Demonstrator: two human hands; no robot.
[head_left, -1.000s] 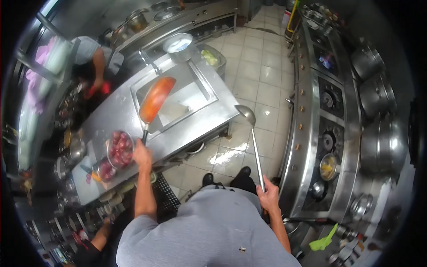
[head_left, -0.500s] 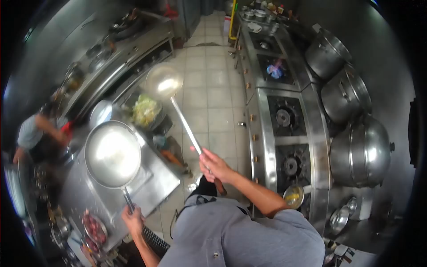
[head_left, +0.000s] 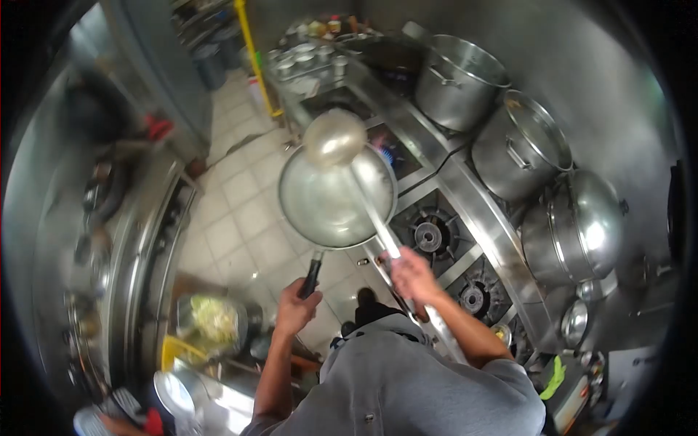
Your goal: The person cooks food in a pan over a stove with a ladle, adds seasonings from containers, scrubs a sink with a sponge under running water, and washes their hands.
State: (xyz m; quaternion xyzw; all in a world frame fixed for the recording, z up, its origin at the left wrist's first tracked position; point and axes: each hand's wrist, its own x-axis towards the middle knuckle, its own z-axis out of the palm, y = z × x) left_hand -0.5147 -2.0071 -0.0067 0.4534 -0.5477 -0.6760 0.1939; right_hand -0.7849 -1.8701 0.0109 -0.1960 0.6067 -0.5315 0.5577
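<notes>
One round metal pan (head_left: 309,207) is held up beside the stove (head_left: 472,214), its handle (head_left: 311,277) pointing between six and seven o'clock, the left hand (head_left: 297,309) closed around it. One long ladle (head_left: 371,211) slants from five to eleven o'clock, bowl over the pan's far rim, contact unclear; the right hand (head_left: 413,276) is wrapped around its shaft. Two burners (head_left: 427,236) sit toward four o'clock, three big pots (head_left: 502,138) from one to three, one pile of pale greens (head_left: 212,320) near half past seven.

Kitchen with a pale tiled floor (head_left: 236,218), a steel stove (head_left: 454,266) along the right beside a grey wall (head_left: 582,58), and a yellow pole (head_left: 254,59) toward the far end; light glints off the wall.
</notes>
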